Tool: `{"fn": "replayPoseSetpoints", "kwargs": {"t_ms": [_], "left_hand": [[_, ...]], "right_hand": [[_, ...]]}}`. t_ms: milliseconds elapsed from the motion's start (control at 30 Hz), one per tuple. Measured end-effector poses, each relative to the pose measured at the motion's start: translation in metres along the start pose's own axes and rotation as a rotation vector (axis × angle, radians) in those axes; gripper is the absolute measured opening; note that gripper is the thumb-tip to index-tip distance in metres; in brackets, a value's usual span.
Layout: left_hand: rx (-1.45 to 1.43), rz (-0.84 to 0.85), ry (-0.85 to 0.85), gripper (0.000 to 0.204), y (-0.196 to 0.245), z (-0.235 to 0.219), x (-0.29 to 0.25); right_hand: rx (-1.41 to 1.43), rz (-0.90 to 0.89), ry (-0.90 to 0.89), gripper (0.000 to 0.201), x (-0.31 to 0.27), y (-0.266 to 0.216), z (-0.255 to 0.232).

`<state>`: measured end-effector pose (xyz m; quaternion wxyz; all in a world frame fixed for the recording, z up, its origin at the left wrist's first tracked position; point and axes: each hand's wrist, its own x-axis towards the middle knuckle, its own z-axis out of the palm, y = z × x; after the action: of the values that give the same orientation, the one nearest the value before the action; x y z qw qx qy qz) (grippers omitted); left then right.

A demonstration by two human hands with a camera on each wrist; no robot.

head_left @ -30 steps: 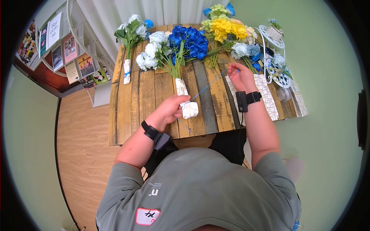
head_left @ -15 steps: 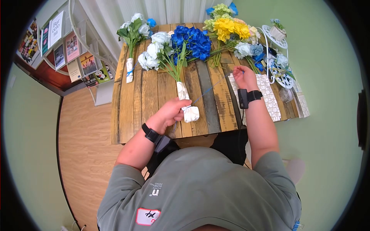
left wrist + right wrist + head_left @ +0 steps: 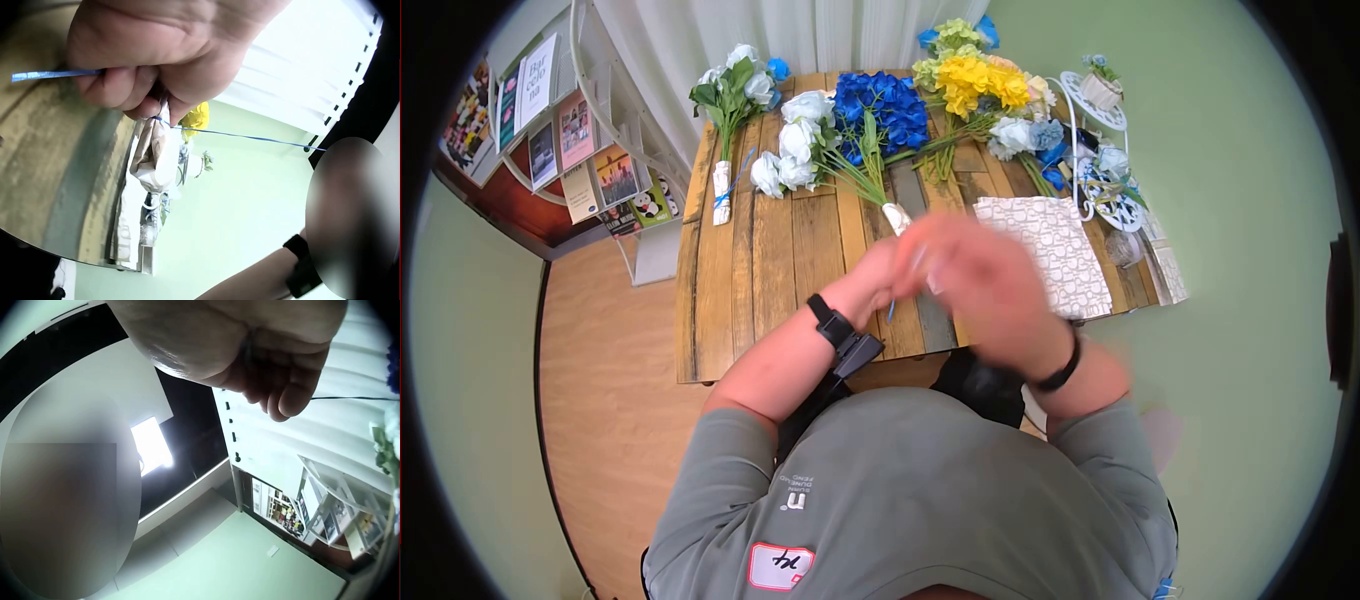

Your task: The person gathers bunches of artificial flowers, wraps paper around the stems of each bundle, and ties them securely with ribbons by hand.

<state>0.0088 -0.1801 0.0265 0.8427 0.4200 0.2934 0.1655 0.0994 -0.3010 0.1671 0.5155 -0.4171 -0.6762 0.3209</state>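
One paper-wrapped flower bundle [image 3: 160,164] is gripped over the worktop [image 3: 770,250] by the left hand [image 3: 169,40]; the blue ribbon [image 3: 250,136] around it is held taut by the curled right hand [image 3: 992,285].

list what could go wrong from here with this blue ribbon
The blue ribbon runs straight from the white stem wrap to the right fingers; a hard tug might crumple the wrap. Its loose tail pokes out past the left fingers, so it could slip if their hold eases.
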Motion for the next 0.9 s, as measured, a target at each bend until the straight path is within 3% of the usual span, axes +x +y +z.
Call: {"fn": "replayPoseSetpoints", "kwargs": {"t_ms": [33,67,100,233,300,367,433,500,567,633,767,900], "left_hand": [[-0.112,0.073,-0.033,0.017,0.009,0.013,-0.006],[0.041,-0.031,0.015,0.015,0.007,0.002,0.029],[-0.071,-0.027,-0.026,0.013,-0.005,-0.011,0.053],[-0.229,-0.053,-0.083,0.016,0.033,-0.010,0.042],[-0.303,-0.077,-0.133,0.018,0.049,-0.015,0.025],[-0.388,-0.065,-0.219,0.025,0.063,-0.017,0.004],[-0.375,-0.064,-0.261,0.024,0.062,-0.014,-0.020],[-0.338,-0.035,-0.302,0.022,0.048,-0.010,-0.035],[-0.365,-0.070,-0.367,0.022,0.034,-0.013,-0.047],[-0.294,-0.110,-0.282,0.022,0.026,-0.009,-0.060],[-0.220,-0.143,-0.295,0.020,0.006,-0.009,-0.070],[-0.058,-0.140,-0.216,0.021,-0.007,-0.010,-0.071]], "right_hand": [[-0.160,-0.078,-0.104,0.008,-0.012,-0.003,0.013],[-0.111,-0.126,-0.180,0.007,-0.020,-0.003,0.024],[-0.059,-0.173,-0.257,0.007,-0.029,0.000,0.031],[0.089,0.022,-0.474,0.010,-0.074,0.031,0.026],[0.256,0.572,-0.507,0.015,-0.097,0.058,0.010],[0.413,0.787,-0.320,0.016,-0.125,0.112,-0.007],[0.440,0.796,0.051,0.016,-0.133,0.140,-0.026],[0.527,0.626,0.133,0.018,-0.131,0.163,-0.050],[0.592,0.616,0.245,0.019,-0.114,0.172,-0.066],[0.713,0.577,0.301,0.020,-0.097,0.185,-0.084],[0.949,0.624,0.371,0.019,-0.055,0.211,-0.112],[0.917,0.587,0.430,0.016,-0.015,0.206,-0.120]]}}
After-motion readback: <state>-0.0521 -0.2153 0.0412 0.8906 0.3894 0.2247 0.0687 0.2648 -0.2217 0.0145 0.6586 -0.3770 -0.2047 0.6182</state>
